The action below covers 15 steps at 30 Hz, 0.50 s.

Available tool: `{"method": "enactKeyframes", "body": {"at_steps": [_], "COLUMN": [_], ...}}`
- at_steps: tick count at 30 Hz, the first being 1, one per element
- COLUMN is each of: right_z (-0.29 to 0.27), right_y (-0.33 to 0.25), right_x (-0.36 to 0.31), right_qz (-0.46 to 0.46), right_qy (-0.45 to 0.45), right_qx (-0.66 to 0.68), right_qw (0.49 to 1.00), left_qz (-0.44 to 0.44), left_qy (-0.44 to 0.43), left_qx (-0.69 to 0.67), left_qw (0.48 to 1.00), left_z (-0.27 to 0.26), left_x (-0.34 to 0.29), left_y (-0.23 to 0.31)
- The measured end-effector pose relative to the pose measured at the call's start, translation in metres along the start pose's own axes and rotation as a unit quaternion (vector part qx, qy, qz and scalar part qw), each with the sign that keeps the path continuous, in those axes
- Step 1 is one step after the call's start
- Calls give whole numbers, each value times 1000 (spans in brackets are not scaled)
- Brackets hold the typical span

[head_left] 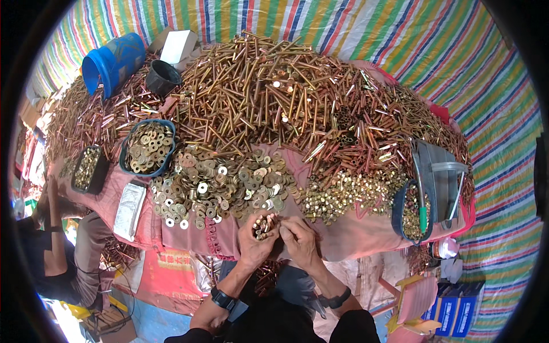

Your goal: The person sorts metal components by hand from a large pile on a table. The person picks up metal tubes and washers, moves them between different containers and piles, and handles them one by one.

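Blue bkt (127, 58) nr wht box (178, 46); striped tarp (497, 120) behind; blue ctns (465, 314) lwr R.

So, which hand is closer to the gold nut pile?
The right hand, just short of the left end of the nut pile. The left hand is farther left.

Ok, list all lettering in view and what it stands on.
Red sheet below the table: yellow characters, which I won't copy out.
Blue boxes at lower right: pale print, too small to read surely.
Elsewhere, I can make out no lettering.
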State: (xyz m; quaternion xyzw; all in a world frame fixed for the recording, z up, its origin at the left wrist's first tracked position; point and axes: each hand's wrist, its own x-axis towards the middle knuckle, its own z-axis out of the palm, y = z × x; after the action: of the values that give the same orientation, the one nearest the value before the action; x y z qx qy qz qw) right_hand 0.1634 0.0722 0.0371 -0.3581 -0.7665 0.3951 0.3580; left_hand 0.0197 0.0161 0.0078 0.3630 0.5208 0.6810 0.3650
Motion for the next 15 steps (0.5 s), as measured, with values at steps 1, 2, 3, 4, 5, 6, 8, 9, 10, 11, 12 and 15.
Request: {"method": "enactKeyframes", "body": {"at_steps": [1,2,3,4,5,6,8,9,10,11,12,15], "right_z": [-1,-2,-2,-3,-4,-5,-8,-11,-14,-15,-15,-8], "right_y": [-1,-1,-2,-2,-3,-3,-3,-3,-3,-1,2,8], "right_x": [-1,-2,-2,-3,-2,-1,4,9,14,23,34,61], "right_qz": [-3,-8,-19,-30,-36,-41,13,72,134,147,79,-53], "right_qy": [-3,-10,-9,-9,-10,-13,-24,-32,-41,-17,0,15], "right_qx": [-1,-9,-13,-16,-27,-38,-31,-14,3,-19,-50,-123], "right_qw": [1000,1000,1000,999,999,998,999,997,990,989,996,991], "left_qz": [9,18,13,9,3,-4,0,1,-1,-7,-11,-13], "left_qy": [10,20,28,37,45,52,56,58,58,56,53,35], "left_qx": [8,17,13,4,-6,-22,-22,-32,-29,-33,-41,-33], "left_qw": [1000,999,999,999,999,998,998,998,998,998,998,999], "left_z": [1,2,3,5,6,7,8,8,8,7,7,5], "left_x": [-1,-2,-3,-3,-4,-4,-5,-5,-5,-5,-6,-4], "left_y": [-1,-2,-3,-3,-4,-3,-3,-2,-2,-2,-2,-4]}}
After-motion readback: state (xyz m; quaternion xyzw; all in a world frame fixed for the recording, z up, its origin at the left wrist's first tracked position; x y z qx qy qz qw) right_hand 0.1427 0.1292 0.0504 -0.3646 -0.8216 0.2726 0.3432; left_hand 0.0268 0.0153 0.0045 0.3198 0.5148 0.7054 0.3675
